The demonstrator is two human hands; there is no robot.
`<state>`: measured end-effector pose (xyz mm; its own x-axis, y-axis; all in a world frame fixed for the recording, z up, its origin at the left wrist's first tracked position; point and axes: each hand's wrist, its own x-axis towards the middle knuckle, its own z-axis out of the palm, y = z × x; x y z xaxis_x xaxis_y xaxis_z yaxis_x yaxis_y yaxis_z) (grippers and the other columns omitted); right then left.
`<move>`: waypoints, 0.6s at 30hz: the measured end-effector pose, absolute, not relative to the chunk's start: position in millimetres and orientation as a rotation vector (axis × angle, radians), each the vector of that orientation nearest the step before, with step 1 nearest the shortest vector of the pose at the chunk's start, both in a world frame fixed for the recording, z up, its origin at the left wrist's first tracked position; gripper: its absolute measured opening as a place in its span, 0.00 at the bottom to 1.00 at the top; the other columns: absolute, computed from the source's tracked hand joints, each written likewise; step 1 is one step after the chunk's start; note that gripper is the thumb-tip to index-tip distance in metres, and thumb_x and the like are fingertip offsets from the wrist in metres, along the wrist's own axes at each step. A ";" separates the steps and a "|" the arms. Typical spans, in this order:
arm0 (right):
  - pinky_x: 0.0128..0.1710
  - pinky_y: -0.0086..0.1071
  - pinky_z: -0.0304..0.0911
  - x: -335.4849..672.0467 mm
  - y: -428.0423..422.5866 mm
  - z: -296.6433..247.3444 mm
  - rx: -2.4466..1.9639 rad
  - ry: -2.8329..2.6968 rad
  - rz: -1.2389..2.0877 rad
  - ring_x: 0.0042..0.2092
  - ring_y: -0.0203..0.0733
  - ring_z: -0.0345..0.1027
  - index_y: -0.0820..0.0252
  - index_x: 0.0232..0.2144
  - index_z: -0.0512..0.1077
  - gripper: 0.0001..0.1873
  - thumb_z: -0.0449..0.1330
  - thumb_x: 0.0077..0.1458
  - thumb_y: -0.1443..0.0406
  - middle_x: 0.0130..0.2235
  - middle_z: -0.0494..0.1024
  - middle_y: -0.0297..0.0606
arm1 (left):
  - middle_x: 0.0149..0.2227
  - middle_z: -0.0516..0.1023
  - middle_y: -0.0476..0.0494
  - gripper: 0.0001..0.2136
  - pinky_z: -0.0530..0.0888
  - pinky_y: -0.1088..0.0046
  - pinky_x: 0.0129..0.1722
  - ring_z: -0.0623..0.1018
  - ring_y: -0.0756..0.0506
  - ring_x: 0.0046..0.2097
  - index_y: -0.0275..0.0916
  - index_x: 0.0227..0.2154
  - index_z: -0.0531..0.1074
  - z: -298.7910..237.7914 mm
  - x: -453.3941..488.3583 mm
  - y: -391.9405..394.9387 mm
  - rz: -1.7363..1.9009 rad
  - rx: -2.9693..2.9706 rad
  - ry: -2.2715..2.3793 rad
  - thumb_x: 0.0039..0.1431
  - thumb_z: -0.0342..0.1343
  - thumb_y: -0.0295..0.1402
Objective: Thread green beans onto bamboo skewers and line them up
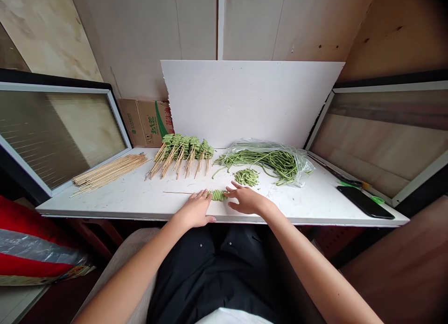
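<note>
A skewer of short green bean pieces [219, 195] lies flat near the table's front edge, its bare bamboo stick [175, 192] pointing left. My left hand [196, 209] rests flat over the left end of the row of bean pieces, fingers stretched out and part of the stick hidden beneath. At the right end of the row is my right hand [247, 199], open, with its fingers apart and their tips by the last pieces. Just beyond it sits a small pile of cut bean pieces [247, 176].
Finished bean skewers [187, 149] are stacked at the back, left of long beans [269, 160] in a clear plastic bag [303, 165]. Bare bamboo skewers [110, 171] lie at the left. A black phone [365, 202] is at the right edge. A cardboard box [143, 121] stands behind.
</note>
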<state>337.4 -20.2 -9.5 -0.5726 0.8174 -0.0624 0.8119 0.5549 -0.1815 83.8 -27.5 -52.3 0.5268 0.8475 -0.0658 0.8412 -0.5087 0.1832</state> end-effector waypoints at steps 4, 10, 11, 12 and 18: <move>0.68 0.58 0.59 327.1 -28.9 -11.5 -1.450 -2.800 0.308 0.77 0.65 0.48 0.58 0.67 0.72 0.31 0.59 0.65 0.56 0.72 0.66 0.48 | 0.78 0.46 0.26 0.46 0.55 0.48 0.74 0.51 0.30 0.78 0.35 0.75 0.53 -42.8 83.7 -29.0 -0.008 2.530 1.438 0.60 0.63 0.51; 0.72 0.59 0.51 316.0 -37.1 -18.8 -1.541 -2.820 0.287 0.77 0.65 0.45 0.61 0.72 0.64 0.43 0.63 0.61 0.49 0.74 0.60 0.54 | 0.78 0.47 0.28 0.47 0.55 0.51 0.74 0.51 0.30 0.78 0.39 0.75 0.53 -45.3 81.7 -27.7 0.048 2.499 1.437 0.60 0.63 0.54; 0.73 0.60 0.49 313.8 -39.0 -19.5 -1.559 -2.810 0.295 0.78 0.66 0.44 0.63 0.73 0.62 0.46 0.64 0.59 0.48 0.75 0.58 0.57 | 0.78 0.46 0.28 0.47 0.54 0.50 0.74 0.50 0.30 0.78 0.39 0.75 0.53 -45.6 82.4 -28.1 0.051 2.501 1.438 0.60 0.63 0.54; 0.73 0.61 0.47 311.7 -40.9 -19.5 -1.576 -2.800 0.302 0.78 0.66 0.43 0.66 0.74 0.60 0.50 0.66 0.58 0.47 0.75 0.56 0.59 | 0.78 0.45 0.28 0.47 0.53 0.49 0.75 0.49 0.30 0.78 0.39 0.76 0.51 -45.4 83.5 -28.7 0.056 2.509 1.439 0.61 0.62 0.55; 0.74 0.60 0.45 310.1 -45.1 -5.9 -1.613 -2.839 0.349 0.79 0.65 0.39 0.66 0.74 0.59 0.50 0.65 0.59 0.46 0.76 0.55 0.58 | 0.79 0.39 0.31 0.52 0.48 0.51 0.76 0.46 0.33 0.79 0.38 0.78 0.44 -41.4 95.2 -36.1 0.054 2.582 1.384 0.61 0.63 0.56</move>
<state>310.1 -45.1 -5.9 -0.5098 0.8299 -0.2265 0.8601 0.4974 -0.1134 95.2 -36.1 -41.4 0.5580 0.8271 -0.0674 0.8194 -0.5363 0.2024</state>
